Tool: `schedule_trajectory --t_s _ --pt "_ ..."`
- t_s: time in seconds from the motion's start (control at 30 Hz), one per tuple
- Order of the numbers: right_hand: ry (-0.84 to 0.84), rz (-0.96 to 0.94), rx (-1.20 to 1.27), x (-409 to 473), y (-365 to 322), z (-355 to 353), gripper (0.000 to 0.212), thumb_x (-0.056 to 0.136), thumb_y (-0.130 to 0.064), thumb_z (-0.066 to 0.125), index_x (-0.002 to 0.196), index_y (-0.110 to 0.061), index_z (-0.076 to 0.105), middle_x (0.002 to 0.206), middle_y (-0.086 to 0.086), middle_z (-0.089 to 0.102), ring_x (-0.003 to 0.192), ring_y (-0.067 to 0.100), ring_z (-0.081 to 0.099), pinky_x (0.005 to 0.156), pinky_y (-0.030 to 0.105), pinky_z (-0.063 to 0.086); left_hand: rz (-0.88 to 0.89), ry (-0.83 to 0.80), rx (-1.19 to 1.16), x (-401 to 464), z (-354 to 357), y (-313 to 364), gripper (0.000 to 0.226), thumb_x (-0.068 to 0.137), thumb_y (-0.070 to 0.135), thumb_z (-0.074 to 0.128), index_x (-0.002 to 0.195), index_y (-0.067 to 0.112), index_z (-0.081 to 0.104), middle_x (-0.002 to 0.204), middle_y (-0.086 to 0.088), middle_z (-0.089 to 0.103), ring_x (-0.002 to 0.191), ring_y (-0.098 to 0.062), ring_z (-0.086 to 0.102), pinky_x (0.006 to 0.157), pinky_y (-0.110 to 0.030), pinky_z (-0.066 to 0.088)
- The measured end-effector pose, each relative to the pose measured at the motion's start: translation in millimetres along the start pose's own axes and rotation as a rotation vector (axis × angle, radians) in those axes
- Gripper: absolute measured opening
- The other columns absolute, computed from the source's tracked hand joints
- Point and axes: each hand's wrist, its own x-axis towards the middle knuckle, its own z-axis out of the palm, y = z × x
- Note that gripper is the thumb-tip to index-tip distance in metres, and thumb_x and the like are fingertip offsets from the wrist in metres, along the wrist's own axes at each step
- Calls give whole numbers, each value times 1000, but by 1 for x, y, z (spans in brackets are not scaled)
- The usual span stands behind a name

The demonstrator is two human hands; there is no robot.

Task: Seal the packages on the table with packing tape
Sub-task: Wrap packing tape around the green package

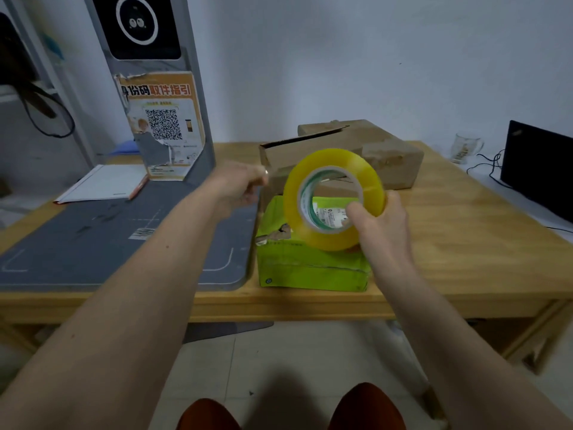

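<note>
A: Desk [449, 243] first. What lies on it?

B: Grey mat [124, 243] on its left half. Brown boxes [387, 150] at the back, toward 12 o'clock; one has a flap standing open. Green parcel [310, 268] at the near edge, in front of them, its top torn at the left. Laptop [539, 169] and a glass [465, 147] off at 2 o'clock.

A: And the tape?

B: Roll [333, 198] is in the air over the green parcel, not resting on it. It stands on edge, hole facing the camera, so its axis runs toward the viewer.

A: Hands?

B: Right hand [384, 225] holds the roll from 4 o'clock: thumb hooked into the core, fingers curled round the outer rim. Left hand [238, 187] sits at 9 o'clock from the roll, near but apart from it, fingers drawn together as in a pinch. Something small glints at their tips; I cannot tell whether it is the clear tape's end or nothing.

A: So what does the next move turn on?

B: My judgement: the strip must run from the roll leftward to the left hand, then down. The parcel lies directly under the roll, at 6 o'clock, so the right hand is the nearer one to it. Its torn seam appears to run left to right, in line with the two hands.

A: Risk?

B: Clear tape may fold onto itself.
</note>
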Motion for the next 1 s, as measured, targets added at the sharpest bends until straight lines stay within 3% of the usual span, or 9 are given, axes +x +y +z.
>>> schedule_trajectory --t_s 0.07,0.17,0.33,0.43,0.57,0.67,0.73,0.87,1.0 --pt "-14 75 83 -6 7 0 21 72 -33 63 90 -26 56 83 -8 61 75 10 57 59 29 41 -47 -85 2 0 10 -14 27 98 14 56 71 13 59 70 -2 55 62 -11 45 65 -28 45" --pt "-116 142 139 -23 23 5 36 65 -34 60 101 -29 62 91 -9 68 84 10 64 59 24 50 -35 -119 66 4 19 -28 22 98 18 58 76 16 61 76 2 54 65 -8 45 59 -25 35" --pt "-166 85 145 -25 36 1 30 64 -21 62 94 -17 63 76 -8 69 67 -2 61 57 9 45 -138 -218 -104 1 22 -45 18 98 10 51 84 8 61 81 -7 63 72 -16 59 65 -26 51" --pt "-202 83 108 -18 41 -11 37 59 -25 60 95 -16 62 83 7 69 76 13 62 71 27 51 -103 -235 2 -9 24 -50 22 99 10 51 79 9 60 73 -6 62 71 -21 58 68 -28 48" --pt "-278 97 139 1 53 -43 53 60 -15 67 111 -1 61 88 8 69 92 28 64 89 46 48 -16 -182 192 -30 41 -51 16 99 17 54 88 8 64 89 -12 60 86 -22 53 80 -34 42" --pt "-314 114 251 20 63 -74 32 78 5 56 110 4 60 91 11 70 90 28 65 86 45 51 -73 -158 160 -51 61 -58 22 99 19 53 82 8 62 82 -13 58 80 -24 55 75 -31 40" --pt "-342 109 265 31 65 -91 39 82 16 45 117 1 56 90 5 71 85 21 68 78 38 56 -128 -149 76 -65 74 -63 21 99 18 54 83 8 63 86 -12 63 83 -26 61 76 -32 45" --pt "-414 31 115 34 60 -98 41 62 1 61 98 -17 56 76 -8 69 71 9 67 61 22 52 47 50 42 -64 78 -47 23 95 14 59 73 13 64 74 -1 61 75 -18 56 76 -30 48" --pt "-429 -21 83 22 61 -92 44 72 7 74 104 -19 59 84 -6 72 77 11 69 63 21 53 21 -117 -55 -47 69 -26 25 91 10 67 69 8 57 56 -1 60 51 -13 57 59 -27 56"
